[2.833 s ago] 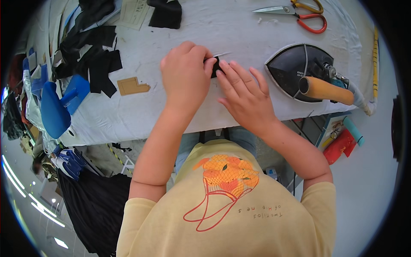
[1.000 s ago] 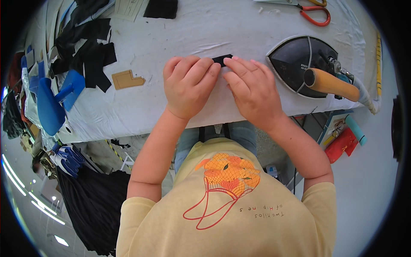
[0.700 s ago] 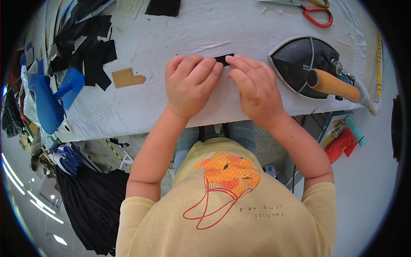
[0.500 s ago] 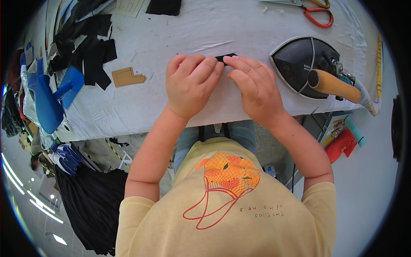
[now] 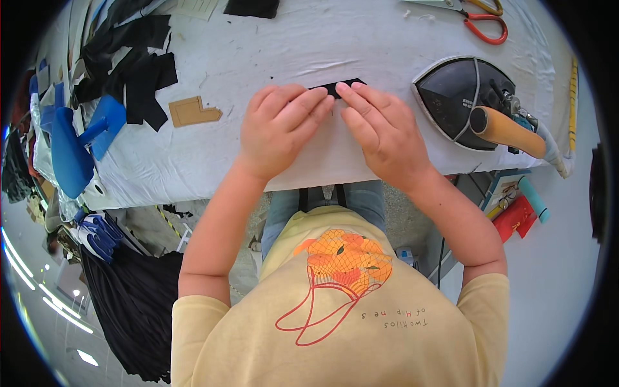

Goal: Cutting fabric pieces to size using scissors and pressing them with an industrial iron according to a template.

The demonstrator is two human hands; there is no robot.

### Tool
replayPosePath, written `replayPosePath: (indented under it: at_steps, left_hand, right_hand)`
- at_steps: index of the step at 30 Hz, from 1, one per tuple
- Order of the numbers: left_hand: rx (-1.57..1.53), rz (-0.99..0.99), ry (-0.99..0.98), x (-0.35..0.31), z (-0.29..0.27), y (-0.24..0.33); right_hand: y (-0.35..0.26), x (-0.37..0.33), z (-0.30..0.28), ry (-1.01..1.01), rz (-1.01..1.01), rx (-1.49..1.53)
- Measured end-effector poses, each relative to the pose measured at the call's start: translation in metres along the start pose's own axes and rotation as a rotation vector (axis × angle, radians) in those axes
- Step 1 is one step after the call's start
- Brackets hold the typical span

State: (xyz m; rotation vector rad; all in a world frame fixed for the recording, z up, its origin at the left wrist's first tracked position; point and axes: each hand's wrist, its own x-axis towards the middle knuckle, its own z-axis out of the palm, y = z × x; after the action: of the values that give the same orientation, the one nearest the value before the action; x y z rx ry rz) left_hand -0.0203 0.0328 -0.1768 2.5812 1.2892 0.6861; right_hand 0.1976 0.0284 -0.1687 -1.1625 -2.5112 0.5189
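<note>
Here's the left hand [image 5: 284, 129] and right hand [image 5: 388, 132], fingertips on a black fabric strip [image 5: 354, 82], left of the iron [image 5: 445, 97] on the counter [image 5: 209, 171]; pinching or not, can't tell. Looks light, limp, easily creased: best held by both ends!

White-covered bench [image 5: 193, 164]. Right end: iron [image 5: 445, 97], dark body, tan handle. Far edge, right of centre: scissors [image 5: 454, 5]; left of centre, black cloth square [image 5: 251, 6]. Left half: tan card template [image 5: 187, 113], flat; jumbled black fabric pieces [image 5: 145, 80] toward far left corner. Near left corner: blue plastic object [image 5: 72, 158]. Below near edge, right: red pouch [image 5: 516, 217].
</note>
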Motion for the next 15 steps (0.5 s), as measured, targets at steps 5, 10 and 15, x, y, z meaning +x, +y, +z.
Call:
replayPosePath:
  at_steps: [5, 10, 15]
  left_hand:
    - [-0.097, -0.095, 0.026, -0.014, -0.002, -0.010]
    - [-0.141, -0.135, 0.059, -0.015, -0.003, -0.014]
    - [-0.165, -0.158, 0.078, -0.016, -0.002, -0.014]
  right_hand:
    - [0.002, 0.000, -0.002, -0.033, -0.025, -0.053]
    - [0.001, 0.001, -0.003, -0.042, -0.021, -0.054]
    - [-0.001, 0.002, -0.002, -0.065, 0.006, -0.103]
